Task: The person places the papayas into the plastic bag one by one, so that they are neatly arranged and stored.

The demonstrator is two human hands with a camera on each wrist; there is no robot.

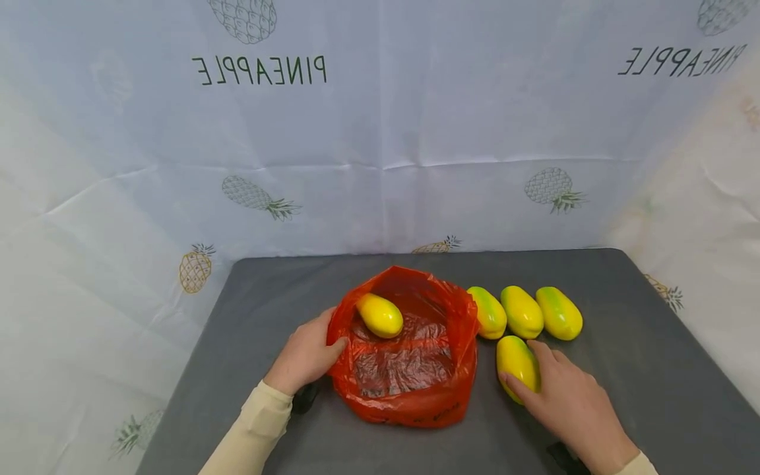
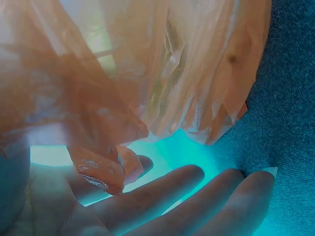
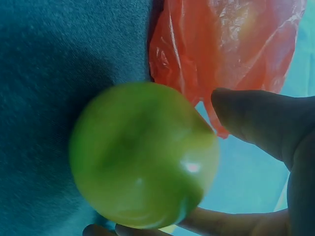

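A red plastic bag (image 1: 410, 402) stands with its mouth wide on the dark table, and one yellow papaya (image 1: 380, 316) lies inside it. My left hand (image 1: 305, 353) holds the bag's left rim, thumb over the edge and fingers outside. In the left wrist view, the crinkled bag (image 2: 197, 73) hangs over the stretched fingers (image 2: 236, 196). To the right of the bag, my right hand (image 1: 570, 399) has thumb and fingers around a yellow-green papaya (image 1: 515, 363). The right wrist view shows that papaya's rounded end (image 3: 142, 157), with the thumb (image 3: 261, 115) close by its side.
Behind the right hand, three more papayas stand in a row: a left one (image 1: 489, 313) beside the bag, a middle one (image 1: 522, 312) and a right one (image 1: 559, 313). A white pineapple-print cloth (image 1: 380, 132) hangs behind the grey table (image 1: 267, 284).
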